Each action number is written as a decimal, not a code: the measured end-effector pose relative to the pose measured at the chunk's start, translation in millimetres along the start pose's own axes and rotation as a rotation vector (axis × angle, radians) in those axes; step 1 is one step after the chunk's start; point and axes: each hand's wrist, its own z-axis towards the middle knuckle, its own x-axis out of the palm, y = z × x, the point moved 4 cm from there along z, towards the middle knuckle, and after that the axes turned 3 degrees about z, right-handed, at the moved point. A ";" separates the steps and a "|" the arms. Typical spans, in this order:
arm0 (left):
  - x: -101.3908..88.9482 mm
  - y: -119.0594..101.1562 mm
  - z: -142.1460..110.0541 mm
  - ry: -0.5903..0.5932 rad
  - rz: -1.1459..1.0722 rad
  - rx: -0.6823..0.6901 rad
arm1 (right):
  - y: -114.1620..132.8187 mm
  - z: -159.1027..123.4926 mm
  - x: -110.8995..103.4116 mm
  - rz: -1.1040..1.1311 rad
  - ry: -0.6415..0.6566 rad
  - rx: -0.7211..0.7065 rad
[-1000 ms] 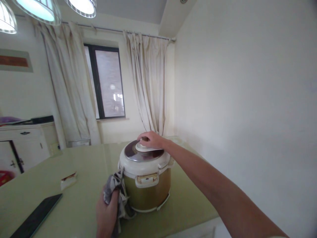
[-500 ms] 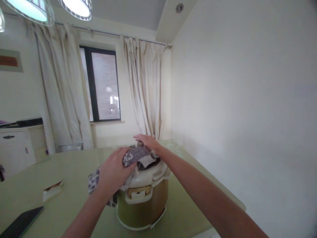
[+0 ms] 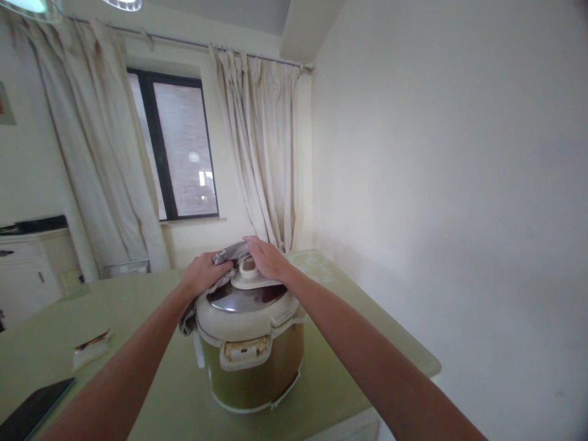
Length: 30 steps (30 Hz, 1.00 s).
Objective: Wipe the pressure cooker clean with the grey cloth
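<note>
An electric pressure cooker (image 3: 257,380) with a gold-green body and a white-rimmed, shiny lid (image 3: 243,300) stands upright on the table. My left hand (image 3: 204,272) is closed on a grey patterned cloth (image 3: 229,252), which lies over the lid's far left side; a fold hangs down the cooker's left edge. My right hand (image 3: 269,260) wraps over the lid handle (image 3: 250,269), its fingertips close to the cloth. Part of the handle and the fingers' far side are hidden. A stained side handle (image 3: 245,352) faces me.
The cooker stands on a pale green tabletop (image 3: 169,398). At left lie a dark flat device (image 3: 37,404) and a small whitish packet (image 3: 92,349). The table's right edge runs beside a white wall (image 3: 436,184); a curtained window (image 3: 184,147) is behind.
My left hand has lifted the cloth from the cooker's left side onto the lid, then moved it across to the far left of the handle. My right hand has stayed at the lid handle.
</note>
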 end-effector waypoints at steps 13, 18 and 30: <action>8.5 -138.7 -93.3 0.014 0.029 0.634 | -3.2 17.8 4.7 0.085 0.216 -0.111; -0.2 -118.6 -88.5 0.078 -0.123 0.625 | -0.7 8.2 2.3 0.060 0.229 -0.115; 11.3 13.7 11.7 0.042 -0.215 0.120 | 7.1 -5.3 9.7 0.058 0.198 -0.023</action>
